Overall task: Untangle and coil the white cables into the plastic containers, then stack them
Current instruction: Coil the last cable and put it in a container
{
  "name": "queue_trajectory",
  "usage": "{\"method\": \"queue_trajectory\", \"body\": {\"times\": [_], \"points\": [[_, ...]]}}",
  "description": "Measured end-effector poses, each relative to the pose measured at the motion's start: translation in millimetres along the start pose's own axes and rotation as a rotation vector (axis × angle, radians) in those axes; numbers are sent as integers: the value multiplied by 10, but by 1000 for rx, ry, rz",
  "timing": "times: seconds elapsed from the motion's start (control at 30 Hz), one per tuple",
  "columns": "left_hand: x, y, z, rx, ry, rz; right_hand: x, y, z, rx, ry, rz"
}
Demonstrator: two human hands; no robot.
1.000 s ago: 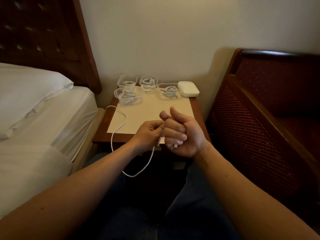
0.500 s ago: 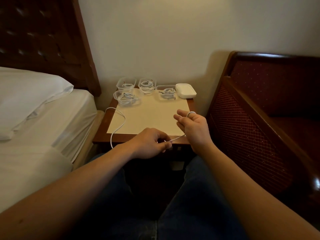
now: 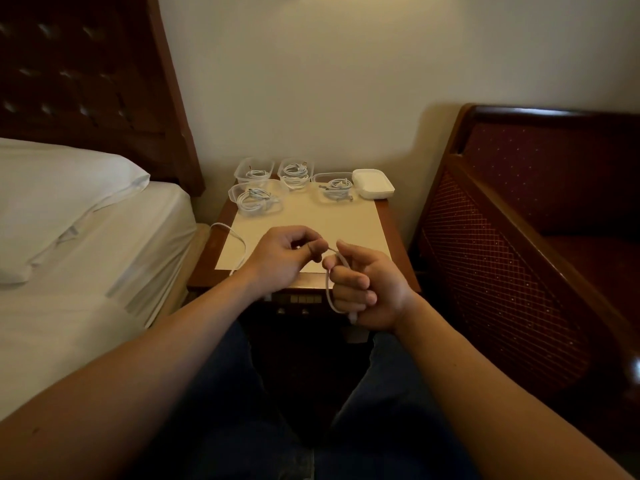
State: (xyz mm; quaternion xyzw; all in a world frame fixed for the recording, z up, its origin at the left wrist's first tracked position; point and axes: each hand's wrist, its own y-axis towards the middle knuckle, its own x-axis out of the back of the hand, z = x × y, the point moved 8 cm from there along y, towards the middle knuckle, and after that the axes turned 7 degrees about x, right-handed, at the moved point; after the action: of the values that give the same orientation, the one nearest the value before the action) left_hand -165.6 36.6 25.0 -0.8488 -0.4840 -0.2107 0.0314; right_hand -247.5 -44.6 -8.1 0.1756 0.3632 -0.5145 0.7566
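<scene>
A white cable [image 3: 328,282] loops around the curled fingers of my right hand [image 3: 370,289], which holds it over the near edge of the nightstand. My left hand [image 3: 284,259] pinches the same cable just left of the right hand. The cable's loose length [image 3: 237,237] trails off the nightstand's left side. Several clear plastic containers with coiled white cables stand at the back: a near-left one [image 3: 258,199], a far-left one [image 3: 254,169], a middle one [image 3: 296,173] and a right one [image 3: 334,185]. A white container [image 3: 373,183] sits at the far right.
The wooden nightstand [image 3: 389,233] carries a cream sheet [image 3: 311,220]. A bed with a white pillow [image 3: 62,188] stands to the left. A dark red upholstered chair [image 3: 536,220] stands to the right. My legs in dark jeans are below.
My left hand has risen and moved right toward the right hand. The right hand has curled over, with a cable loop now hanging across its fingers.
</scene>
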Motion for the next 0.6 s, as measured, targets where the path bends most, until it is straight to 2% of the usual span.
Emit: {"method": "queue_trajectory", "body": {"times": [0.03, 0.1, 0.2, 0.27, 0.47, 0.53, 0.6], "points": [[-32, -17, 50, 45, -141, -9, -105, -3, 27, 23, 119, 58], [-168, -68, 116, 159, -362, 14, -225, -14, 91, 86, 251, 60], [-331, -117, 109, 246, -462, 30, -218, -14, 248, 255, 184, -80], [-344, -130, 72, 272, -347, 27, -131, -9, 388, 374, 127, -176], [-553, -217, 68, 326, -99, 318, 183, -34, 572, 629, -111, -435], [-583, -232, 84, 342, 46, 394, 266, -55, 606, 667, -337, -534], [-528, -226, 81, 327, 224, 412, 307, -117, 689, 679, -784, -646]]}}
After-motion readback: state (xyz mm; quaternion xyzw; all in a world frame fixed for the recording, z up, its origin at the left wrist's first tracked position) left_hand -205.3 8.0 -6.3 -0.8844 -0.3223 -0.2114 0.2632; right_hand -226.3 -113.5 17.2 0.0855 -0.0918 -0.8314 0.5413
